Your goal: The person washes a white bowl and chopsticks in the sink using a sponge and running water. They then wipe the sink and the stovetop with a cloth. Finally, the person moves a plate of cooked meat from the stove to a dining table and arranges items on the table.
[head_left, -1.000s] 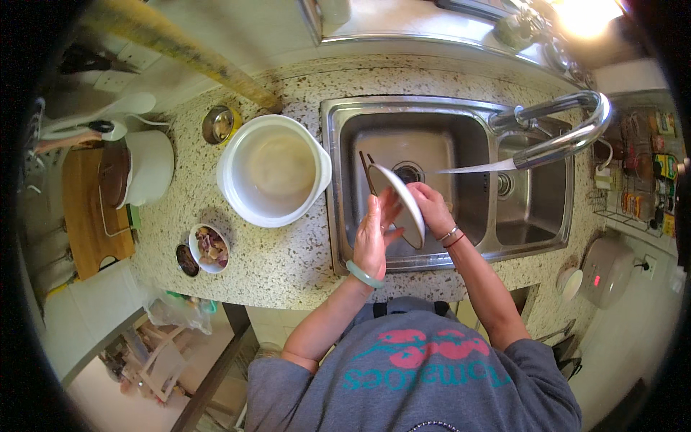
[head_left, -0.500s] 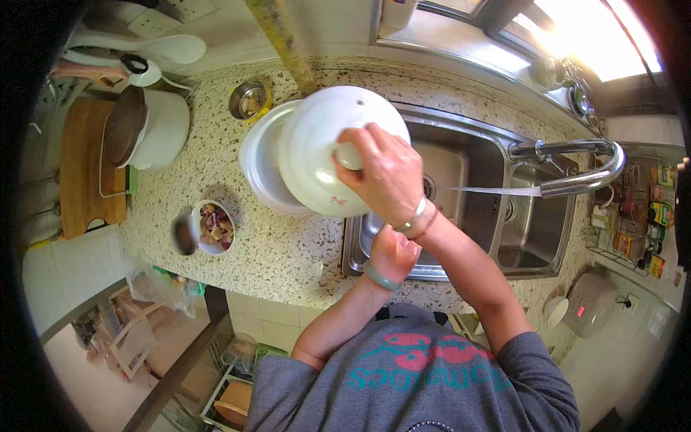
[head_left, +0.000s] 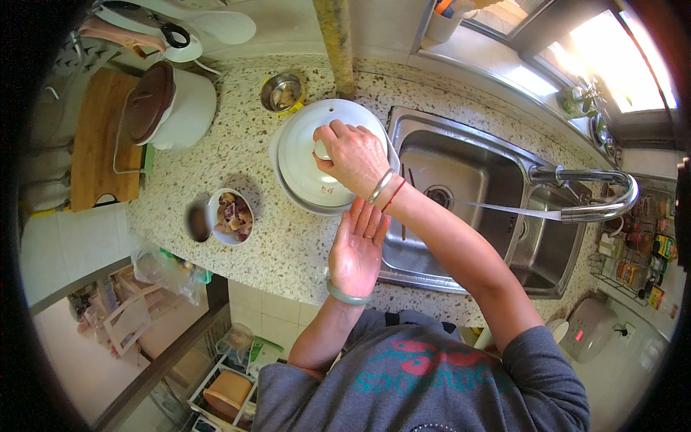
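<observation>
A white pot lid point(head_left: 302, 162) with a round knob and a small red mark rests on a white pot point(head_left: 279, 189) on the counter. My right hand point(head_left: 354, 160), with a silver bangle and a red string at the wrist, has its fingers wrapped round the knob. Nearer to me, my left hand point(head_left: 356, 248) is open, palm up and wet, with a green bangle and nothing in it. Its fingertips lie just below my right wrist, by the pot's near side; whether they touch it I cannot tell.
Right of the pot is a steel sink point(head_left: 461, 155), with water running from the faucet point(head_left: 601, 209). To the left stand a white bowl of meat chunks point(head_left: 232, 216), a small metal bowl point(head_left: 282, 93), a white pot with a brown lid point(head_left: 183, 108) and a wooden cutting board point(head_left: 101, 144).
My right hand has brought the lid left and down onto the pot. My left hand, earlier bent under the right wrist beside the sink, has moved left and opened out.
</observation>
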The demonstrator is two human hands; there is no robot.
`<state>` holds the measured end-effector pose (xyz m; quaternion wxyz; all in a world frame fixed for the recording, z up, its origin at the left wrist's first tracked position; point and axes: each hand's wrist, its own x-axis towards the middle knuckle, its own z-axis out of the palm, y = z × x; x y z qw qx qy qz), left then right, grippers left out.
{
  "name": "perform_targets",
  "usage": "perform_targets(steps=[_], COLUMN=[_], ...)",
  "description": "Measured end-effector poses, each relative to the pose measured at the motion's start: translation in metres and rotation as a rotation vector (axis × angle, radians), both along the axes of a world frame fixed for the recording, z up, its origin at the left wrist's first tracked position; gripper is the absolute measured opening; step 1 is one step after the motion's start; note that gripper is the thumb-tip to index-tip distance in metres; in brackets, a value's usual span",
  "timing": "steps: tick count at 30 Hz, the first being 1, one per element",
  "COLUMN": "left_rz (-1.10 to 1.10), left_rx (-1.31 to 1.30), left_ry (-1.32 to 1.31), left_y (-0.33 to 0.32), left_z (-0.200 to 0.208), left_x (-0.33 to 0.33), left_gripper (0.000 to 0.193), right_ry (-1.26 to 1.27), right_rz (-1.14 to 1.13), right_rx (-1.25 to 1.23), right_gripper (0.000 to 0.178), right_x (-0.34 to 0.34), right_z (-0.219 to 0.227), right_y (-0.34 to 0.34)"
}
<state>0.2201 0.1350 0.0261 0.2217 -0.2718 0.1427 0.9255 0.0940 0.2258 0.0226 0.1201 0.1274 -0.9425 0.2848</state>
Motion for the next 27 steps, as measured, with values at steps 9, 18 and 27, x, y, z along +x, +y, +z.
perform_targets(steps=[9,18,27], left_rz=[-0.007,-0.078,-0.462], left_rx=[0.046,-0.033,-0.145], left_ry=[0.02,0.026,-0.088], left_y=[-0.002,0.013,0.073], left_z=[-0.019,-0.014,-0.048], left_x=[0.003,0.006,0.03], left_gripper=[0.034,0.028,0.04], right_ry=[-0.036,0.003,-0.315], right_rz=[0.024,0.034,-0.598], right_rx=[-0.003,-0.073,-0.649], right_gripper=[0.024,0.03,0.016], right_x=[0.005,0.013,0.124], right_z=[-0.013,-0.009,-0.057], right_y=[-0.006,0.008,0.138])
